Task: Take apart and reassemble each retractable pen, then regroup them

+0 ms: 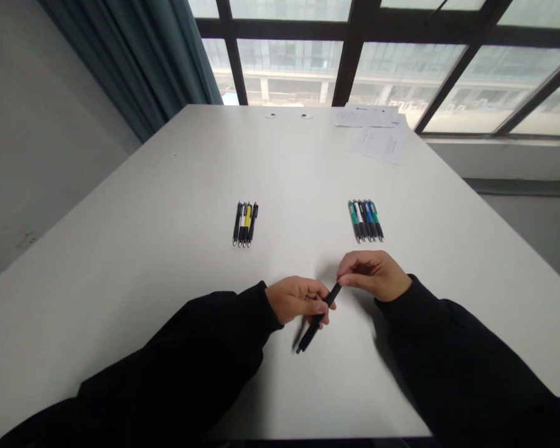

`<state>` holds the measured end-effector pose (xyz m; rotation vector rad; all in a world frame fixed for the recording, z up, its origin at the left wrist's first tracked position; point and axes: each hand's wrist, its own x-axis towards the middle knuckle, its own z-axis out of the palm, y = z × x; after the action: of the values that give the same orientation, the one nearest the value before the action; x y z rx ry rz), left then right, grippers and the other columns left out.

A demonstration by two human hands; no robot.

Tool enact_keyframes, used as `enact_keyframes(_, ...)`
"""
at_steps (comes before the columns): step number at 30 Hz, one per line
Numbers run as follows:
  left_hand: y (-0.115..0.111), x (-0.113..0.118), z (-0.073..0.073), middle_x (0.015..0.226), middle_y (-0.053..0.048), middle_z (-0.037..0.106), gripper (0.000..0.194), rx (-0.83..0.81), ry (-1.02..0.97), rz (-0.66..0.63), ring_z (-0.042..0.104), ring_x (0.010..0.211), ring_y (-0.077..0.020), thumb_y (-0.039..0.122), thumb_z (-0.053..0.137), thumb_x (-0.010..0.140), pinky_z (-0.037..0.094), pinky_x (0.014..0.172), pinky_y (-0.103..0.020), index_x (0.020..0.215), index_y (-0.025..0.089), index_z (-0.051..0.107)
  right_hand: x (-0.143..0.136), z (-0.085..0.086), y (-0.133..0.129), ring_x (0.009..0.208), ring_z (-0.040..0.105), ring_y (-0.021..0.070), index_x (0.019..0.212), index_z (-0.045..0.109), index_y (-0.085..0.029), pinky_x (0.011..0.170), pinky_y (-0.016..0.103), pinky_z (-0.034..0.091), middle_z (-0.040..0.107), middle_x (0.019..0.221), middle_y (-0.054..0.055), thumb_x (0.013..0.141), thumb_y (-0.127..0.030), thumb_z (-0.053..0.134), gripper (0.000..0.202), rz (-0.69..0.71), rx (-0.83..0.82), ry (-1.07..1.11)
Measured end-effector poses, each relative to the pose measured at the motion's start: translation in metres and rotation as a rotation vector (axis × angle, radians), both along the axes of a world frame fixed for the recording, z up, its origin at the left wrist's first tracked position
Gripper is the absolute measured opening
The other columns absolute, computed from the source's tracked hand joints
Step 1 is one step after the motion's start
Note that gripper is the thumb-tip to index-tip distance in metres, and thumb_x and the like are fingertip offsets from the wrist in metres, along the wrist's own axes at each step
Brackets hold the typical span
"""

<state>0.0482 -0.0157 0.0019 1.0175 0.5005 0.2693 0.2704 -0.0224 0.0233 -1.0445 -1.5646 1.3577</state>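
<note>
A black pen (312, 330) slants between my hands over the near part of the white table (177, 261). My left hand (298, 300) grips it around the middle, thumb on top. At the pen's upper right end, my right hand (371, 274) pinches the tip between thumb and fingers, so that end is partly hidden. Ahead on the left lies a row of several pens (245, 224), mostly black, one with a yellow barrel. On the right, just beyond my right hand, is another row of pens (365, 221) with green, white, black and blue barrels.
Sheets of printed paper (376, 140) lie at the table's far right corner. Two small round fittings (271, 116) sit near the far edge. Behind the table are a dark-framed window (350, 56) and a blue curtain (140, 56).
</note>
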Motion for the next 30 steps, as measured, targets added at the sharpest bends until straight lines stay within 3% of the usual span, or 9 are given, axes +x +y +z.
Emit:
enact_keyframes(5, 0.0009, -0.0008, 0.0005, 0.073, -0.007, 0.068, 0.043, 0.010, -0.002, -0.030, 0.065, 0.061, -0.0137, 0.046, 0.076, 0.072, 0.049, 0.057, -0.023, 0.091, 0.010, 0.064, -0.0006, 0.0054, -0.0024, 0.057, 0.053, 0.0117, 0.072, 0.065, -0.016, 0.054, 0.026, 0.045, 0.060, 0.062, 0.001, 0.076, -0.037, 0.075, 0.023, 0.045, 0.035, -0.091)
enact_keyframes(13, 0.0024, -0.0027, 0.0003, 0.074, -0.007, 0.067, 0.044, 0.008, -0.019, -0.052, 0.063, 0.062, -0.0130, 0.048, 0.074, 0.074, 0.049, 0.063, -0.025, 0.093, 0.009, 0.065, 0.0081, 0.0072, -0.0029, 0.073, 0.060, 0.0164, 0.079, 0.067, -0.016, 0.066, 0.030, 0.049, 0.065, 0.078, 0.006, 0.078, -0.030, 0.073, 0.016, 0.139, 0.062, -0.049)
enact_keyframes(17, 0.0027, -0.0023, 0.0004, 0.075, -0.007, 0.067, 0.045, -0.004, -0.010, -0.060, 0.064, 0.063, -0.0138, 0.048, 0.075, 0.073, 0.050, 0.063, -0.026, 0.093, 0.009, 0.065, 0.0061, 0.0079, -0.0029, 0.067, 0.058, 0.0147, 0.083, 0.068, -0.016, 0.062, 0.028, 0.048, 0.065, 0.075, 0.004, 0.077, -0.036, 0.073, 0.021, 0.133, 0.041, -0.085)
enact_keyframes(19, 0.0027, -0.0018, 0.0009, 0.074, -0.007, 0.067, 0.045, 0.005, 0.002, -0.063, 0.064, 0.062, -0.0137, 0.049, 0.075, 0.073, 0.050, 0.062, -0.025, 0.093, 0.010, 0.064, 0.0047, 0.0072, -0.0023, 0.058, 0.053, 0.0123, 0.075, 0.066, -0.016, 0.056, 0.026, 0.043, 0.062, 0.065, 0.002, 0.078, -0.039, 0.072, 0.025, 0.120, 0.072, -0.176)
enact_keyframes(22, 0.0027, -0.0012, 0.0019, 0.073, -0.007, 0.067, 0.045, 0.028, 0.020, -0.061, 0.064, 0.060, -0.0133, 0.049, 0.074, 0.073, 0.049, 0.060, -0.024, 0.093, 0.010, 0.064, 0.0044, 0.0054, -0.0014, 0.049, 0.046, 0.0101, 0.058, 0.060, -0.015, 0.049, 0.025, 0.037, 0.055, 0.052, 0.000, 0.086, -0.048, 0.060, 0.043, 0.110, 0.150, -0.309)
enact_keyframes(25, 0.0026, -0.0008, 0.0029, 0.072, -0.007, 0.067, 0.045, 0.028, 0.017, -0.049, 0.064, 0.060, -0.0134, 0.049, 0.075, 0.073, 0.049, 0.060, -0.024, 0.091, 0.010, 0.064, 0.0053, 0.0050, -0.0016, 0.053, 0.050, 0.0117, 0.070, 0.064, -0.014, 0.051, 0.025, 0.038, 0.059, 0.060, 0.003, 0.092, -0.053, 0.046, 0.048, 0.098, 0.115, -0.234)
enact_keyframes(28, 0.0025, -0.0004, 0.0036, 0.072, -0.007, 0.067, 0.045, 0.028, 0.012, -0.047, 0.064, 0.060, -0.0135, 0.049, 0.075, 0.072, 0.049, 0.061, -0.025, 0.091, 0.010, 0.064, 0.0054, 0.0063, -0.0029, 0.057, 0.050, 0.0121, 0.085, 0.064, -0.013, 0.052, 0.025, 0.039, 0.058, 0.065, 0.002, 0.086, -0.050, 0.059, 0.037, 0.137, 0.019, -0.135)
enact_keyframes(30, 0.0026, 0.0000, 0.0039, 0.072, -0.007, 0.067, 0.045, 0.034, 0.019, -0.052, 0.064, 0.060, -0.0135, 0.049, 0.075, 0.072, 0.049, 0.060, -0.024, 0.091, 0.010, 0.064, 0.0054, 0.0062, -0.0034, 0.051, 0.045, 0.0102, 0.071, 0.061, -0.014, 0.050, 0.024, 0.036, 0.053, 0.057, -0.001, 0.085, -0.048, 0.061, 0.037, 0.158, 0.006, -0.188)
